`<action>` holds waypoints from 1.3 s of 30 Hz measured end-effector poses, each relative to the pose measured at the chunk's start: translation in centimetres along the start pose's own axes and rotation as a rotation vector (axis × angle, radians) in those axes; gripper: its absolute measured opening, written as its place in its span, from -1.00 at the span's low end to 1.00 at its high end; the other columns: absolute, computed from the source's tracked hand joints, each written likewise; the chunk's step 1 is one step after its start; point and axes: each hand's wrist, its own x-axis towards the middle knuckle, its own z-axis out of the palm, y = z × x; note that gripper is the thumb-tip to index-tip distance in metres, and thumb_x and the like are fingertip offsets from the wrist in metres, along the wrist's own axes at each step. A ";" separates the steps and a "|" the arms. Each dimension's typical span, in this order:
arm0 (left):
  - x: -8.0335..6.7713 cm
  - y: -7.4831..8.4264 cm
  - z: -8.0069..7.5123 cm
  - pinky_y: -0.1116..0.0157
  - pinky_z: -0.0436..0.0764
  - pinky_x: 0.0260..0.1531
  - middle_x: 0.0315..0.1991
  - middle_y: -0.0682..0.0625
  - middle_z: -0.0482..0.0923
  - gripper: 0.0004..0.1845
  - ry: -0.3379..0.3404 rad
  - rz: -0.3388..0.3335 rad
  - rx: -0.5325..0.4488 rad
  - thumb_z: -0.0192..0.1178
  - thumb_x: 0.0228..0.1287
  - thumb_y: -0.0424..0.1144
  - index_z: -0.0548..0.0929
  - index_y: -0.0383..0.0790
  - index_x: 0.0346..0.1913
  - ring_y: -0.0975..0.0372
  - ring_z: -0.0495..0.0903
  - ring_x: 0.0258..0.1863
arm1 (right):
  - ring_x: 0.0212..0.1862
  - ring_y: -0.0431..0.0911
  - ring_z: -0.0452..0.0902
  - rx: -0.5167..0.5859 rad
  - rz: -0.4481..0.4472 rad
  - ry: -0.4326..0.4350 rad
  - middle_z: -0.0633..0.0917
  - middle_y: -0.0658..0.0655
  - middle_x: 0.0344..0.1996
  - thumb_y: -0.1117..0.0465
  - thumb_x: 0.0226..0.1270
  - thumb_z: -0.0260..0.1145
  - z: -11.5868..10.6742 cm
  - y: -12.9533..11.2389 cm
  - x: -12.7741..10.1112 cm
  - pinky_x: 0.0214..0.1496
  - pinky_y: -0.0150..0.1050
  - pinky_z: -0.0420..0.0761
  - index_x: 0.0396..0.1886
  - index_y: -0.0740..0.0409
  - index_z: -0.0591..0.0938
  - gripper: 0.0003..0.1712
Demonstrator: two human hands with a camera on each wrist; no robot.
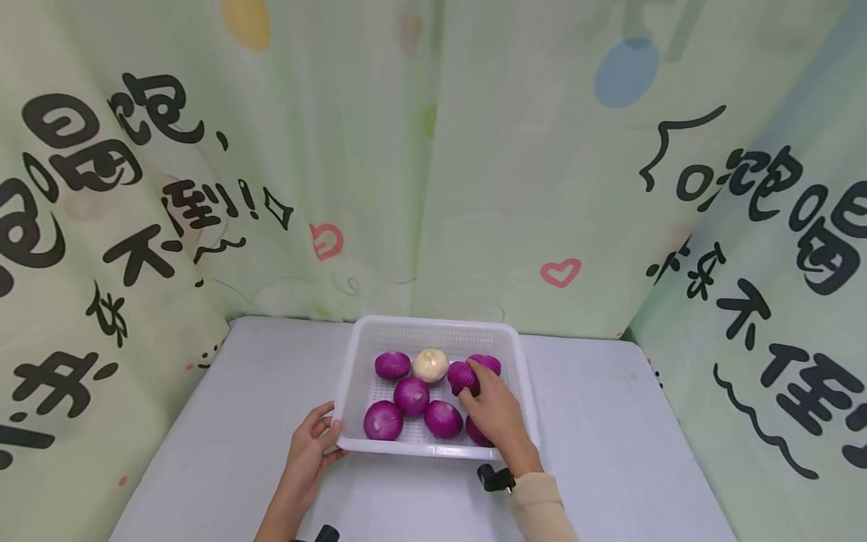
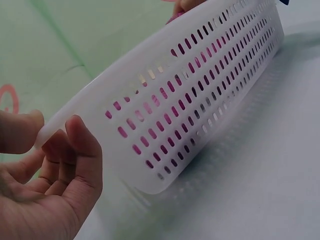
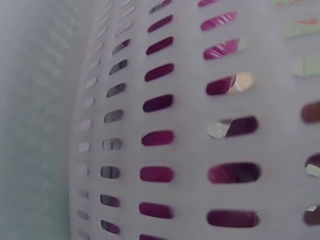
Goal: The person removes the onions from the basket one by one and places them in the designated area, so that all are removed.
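Purple round onion (image 1: 463,376) gripped by right hand (image 1: 497,410), left hand (image 1: 313,444) curled on white slotted basket (image 1: 433,327)

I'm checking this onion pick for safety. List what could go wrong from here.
The right hand grips a purple onion packed against its neighbours, so lifting it may set them rolling. The left hand pinches only the corner of the white basket, which might slide or tip on the smooth table.

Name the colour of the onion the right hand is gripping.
Purple; the onion under the right hand shows best in the head view.
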 end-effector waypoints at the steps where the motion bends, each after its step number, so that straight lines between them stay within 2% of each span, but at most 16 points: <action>1: 0.0 0.0 0.0 0.27 0.67 -0.24 -0.12 0.01 0.55 -0.46 -0.002 0.002 -0.001 0.08 0.57 -0.35 0.30 -0.35 0.51 0.20 0.59 -0.17 | 0.43 0.19 0.50 0.005 -0.006 0.012 0.57 0.25 0.41 0.07 0.38 0.26 0.0 0.0 0.1 0.48 0.19 0.45 0.52 0.16 0.44 -0.27; 6: 0.1 -0.3 0.1 0.27 0.67 -0.23 -0.13 0.04 0.53 -0.47 -0.002 -0.011 -0.025 0.03 0.60 -0.36 0.27 -0.35 0.53 0.24 0.57 -0.19 | 0.40 0.21 0.52 0.035 -0.012 0.080 0.59 0.28 0.38 0.08 0.40 0.25 -0.1 0.2 0.1 0.47 0.17 0.46 0.50 0.16 0.45 -0.31; 13: 0.2 -0.6 0.1 0.26 0.67 -0.23 -0.13 0.04 0.53 -0.45 -0.008 -0.015 -0.033 0.06 0.59 -0.34 0.27 -0.36 0.53 0.26 0.57 -0.22 | 0.13 0.12 0.63 0.134 0.037 0.151 0.61 0.27 0.36 0.07 0.49 0.25 -0.4 0.4 -0.1 0.13 0.07 0.67 0.53 0.15 0.41 -0.32; 16: 0.3 -0.6 0.1 0.27 0.68 -0.23 -0.13 0.04 0.54 -0.44 -0.008 -0.003 -0.034 0.08 0.59 -0.33 0.27 -0.37 0.53 0.23 0.59 -0.18 | 0.11 0.10 0.63 0.198 0.045 0.180 0.63 0.28 0.33 0.09 0.52 0.24 -0.6 0.3 0.1 0.07 0.02 0.69 0.53 0.15 0.41 -0.35; 20: 0.4 -0.4 0.1 0.27 0.69 -0.21 -0.12 0.03 0.54 -0.45 -0.003 0.002 -0.026 0.09 0.57 -0.35 0.29 -0.36 0.52 0.22 0.59 -0.13 | 0.09 0.09 0.64 0.287 0.060 0.216 0.67 0.27 0.26 0.11 0.54 0.24 -0.9 0.4 0.3 0.04 -0.01 0.67 0.51 0.14 0.44 -0.40; 26: 0.5 -0.3 0.1 0.28 0.68 -0.24 -0.13 0.03 0.54 -0.46 0.008 0.003 -0.023 0.09 0.56 -0.37 0.31 -0.34 0.51 0.27 0.59 -0.22 | 0.12 0.11 0.64 0.382 0.085 0.239 0.65 0.26 0.30 0.10 0.60 0.19 -0.9 0.6 0.6 0.11 0.00 0.69 0.52 0.11 0.43 -0.43; 30: 0.5 -0.3 0.1 0.28 0.68 -0.24 -0.13 0.05 0.56 -0.45 0.011 0.005 -0.018 0.10 0.57 -0.35 0.30 -0.35 0.52 0.30 0.60 -0.24 | 0.16 0.11 0.62 0.445 0.109 0.231 0.59 0.26 0.37 0.04 0.65 0.14 -1.0 0.8 0.5 0.10 -0.14 0.73 0.56 0.09 0.38 -0.41; 34: 0.5 -0.4 0.1 0.27 0.68 -0.23 -0.12 0.05 0.57 -0.45 0.013 0.002 -0.019 0.10 0.57 -0.35 0.29 -0.35 0.53 0.29 0.61 -0.23 | 0.13 0.13 0.67 0.525 0.131 0.221 0.54 0.27 0.43 0.00 0.68 0.10 -1.4 0.6 0.2 0.07 -0.23 0.75 0.58 0.10 0.34 -0.39; 36: 0.4 -0.4 0.0 0.27 0.68 -0.24 -0.12 0.04 0.57 -0.44 0.013 -0.001 -0.021 0.09 0.57 -0.35 0.29 -0.35 0.53 0.29 0.61 -0.24 | 0.07 0.15 0.70 0.548 0.130 0.220 0.53 0.30 0.43 0.00 0.69 0.08 -1.6 0.5 0.0 0.05 -0.31 0.73 0.58 0.12 0.33 -0.38; 39: 0.3 -0.3 0.0 0.28 0.67 -0.24 -0.13 0.05 0.56 -0.44 0.012 0.001 -0.019 0.10 0.57 -0.35 0.28 -0.36 0.53 0.30 0.60 -0.25 | 0.11 0.16 0.70 0.581 0.117 0.234 0.54 0.31 0.42 -0.01 0.68 0.09 -1.7 0.5 0.0 -0.02 -0.45 0.69 0.58 0.14 0.33 -0.38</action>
